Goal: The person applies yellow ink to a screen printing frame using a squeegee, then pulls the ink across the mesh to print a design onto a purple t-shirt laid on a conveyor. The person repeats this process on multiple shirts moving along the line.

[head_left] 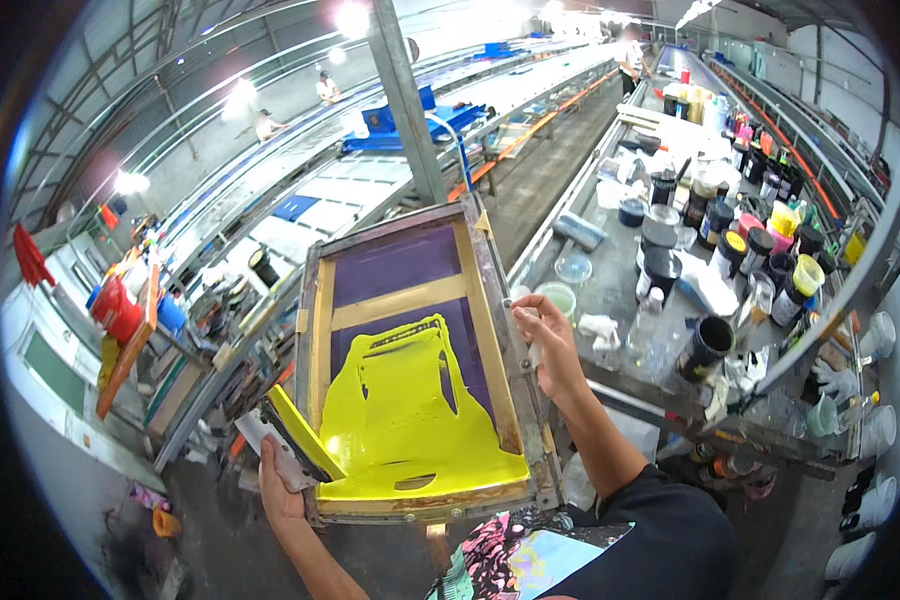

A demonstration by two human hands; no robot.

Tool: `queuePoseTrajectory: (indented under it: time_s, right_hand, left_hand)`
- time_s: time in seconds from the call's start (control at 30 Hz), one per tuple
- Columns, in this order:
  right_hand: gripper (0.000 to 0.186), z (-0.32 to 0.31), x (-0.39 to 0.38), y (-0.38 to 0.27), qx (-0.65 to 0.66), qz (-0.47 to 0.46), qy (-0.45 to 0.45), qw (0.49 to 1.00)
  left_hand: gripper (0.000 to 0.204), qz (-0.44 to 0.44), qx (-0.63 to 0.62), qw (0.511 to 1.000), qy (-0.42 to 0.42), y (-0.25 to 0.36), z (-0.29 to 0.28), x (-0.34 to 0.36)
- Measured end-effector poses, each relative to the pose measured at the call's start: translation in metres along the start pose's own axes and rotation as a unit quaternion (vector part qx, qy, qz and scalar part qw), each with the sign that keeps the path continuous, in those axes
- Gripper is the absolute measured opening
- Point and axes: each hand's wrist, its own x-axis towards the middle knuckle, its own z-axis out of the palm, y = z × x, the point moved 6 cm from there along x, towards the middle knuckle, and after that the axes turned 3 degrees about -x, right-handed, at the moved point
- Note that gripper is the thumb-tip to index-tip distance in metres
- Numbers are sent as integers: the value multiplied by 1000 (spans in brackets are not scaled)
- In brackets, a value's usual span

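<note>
In front of me is a screen printing frame (485, 250) with a grey metal rim, tan tape inside it and a purple mesh. Bright yellow ink (410, 405) covers much of the mesh's nearer part, thickest along the near edge. My left hand (280, 487) is closed on a squeegee (288, 450), whose yellow-coated blade rests at the frame's near left corner. At the frame's right rail, my right hand (552, 345) has its fingers curled around the edge; part of that grip is hidden.
On the right, a long bench (600, 275) is crowded with ink pots, cups and bottles, including a dark open pot (707, 345). A metal post (407, 100) rises beyond the frame. Long printing tables (340, 185) run behind it. A red bucket (117, 308) stands far left.
</note>
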Motion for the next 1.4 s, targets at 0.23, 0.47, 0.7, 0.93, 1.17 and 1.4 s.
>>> queuePoseTrajectory:
  time_s: [0.23,0.47,0.7,0.93,1.17,1.4]
  right_hand:
    - [17,-18,89,0,-26,-60,78,995]
    - [12,-67,171,11,-13,-126,209,970]
    - [17,-149,195,-2,23,-162,379,911]
    - [25,-209,133,-22,69,-211,525,822]
    - [25,-281,149,-23,70,-267,568,775]
    - [26,-343,285,-46,55,-287,572,766]
  left_hand:
    - [41,-72,-32,987,-142,-21,105,133]
    - [44,-111,-77,976,-174,-92,223,293]
    - [43,-237,-21,916,-324,-160,390,377]
    - [42,-371,7,810,-454,-229,542,370]
    - [47,-408,70,733,-539,-310,694,380]
    - [48,-384,52,739,-551,-353,824,446]
